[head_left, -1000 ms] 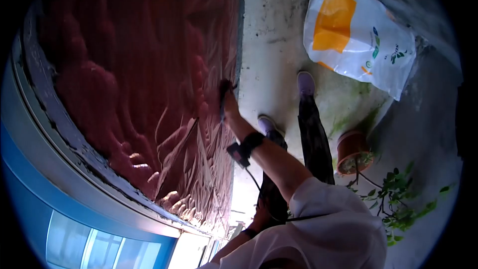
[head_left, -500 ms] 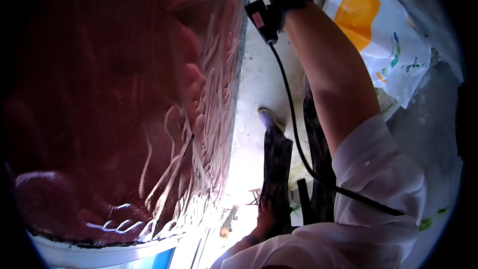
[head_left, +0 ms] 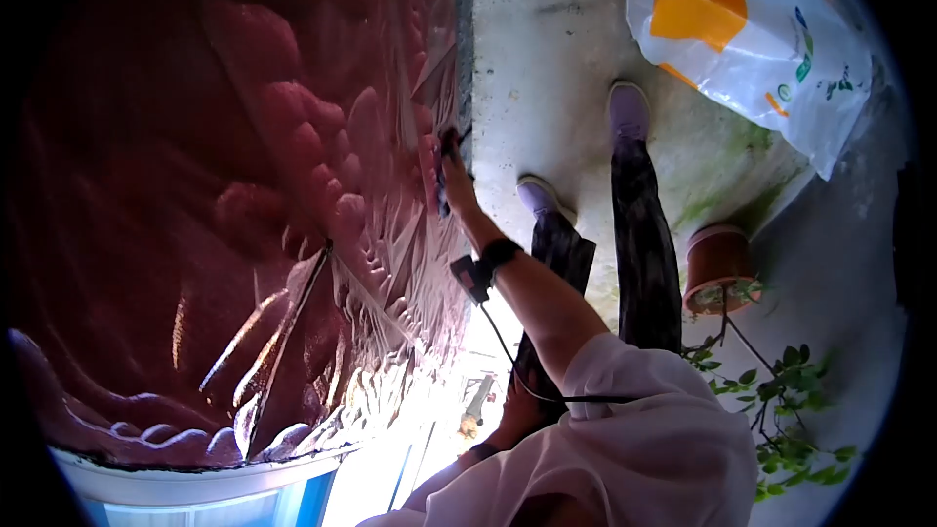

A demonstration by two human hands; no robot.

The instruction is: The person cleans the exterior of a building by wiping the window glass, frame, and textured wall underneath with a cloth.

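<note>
My right hand is at the right edge of a large, glossy dark red surface with raised bumps and wrinkled folds. Its fingers look closed around a small dark, purplish thing pressed against that edge; I cannot make out what it is. A black band with a small box and a cable sits on my right wrist. My left hand is low beside my thigh in dark patterned trousers, partly hidden and blurred by glare, so its fingers do not show clearly.
A white and orange plastic bag lies on the concrete floor at the upper right. Below it are a brown plant pot and a leafy plant. A pale curved frame borders the red surface at the bottom.
My right hand has come down from the top edge of the view to the red surface's right edge. The view has shifted, bringing both shoes and the plant pot into sight.
</note>
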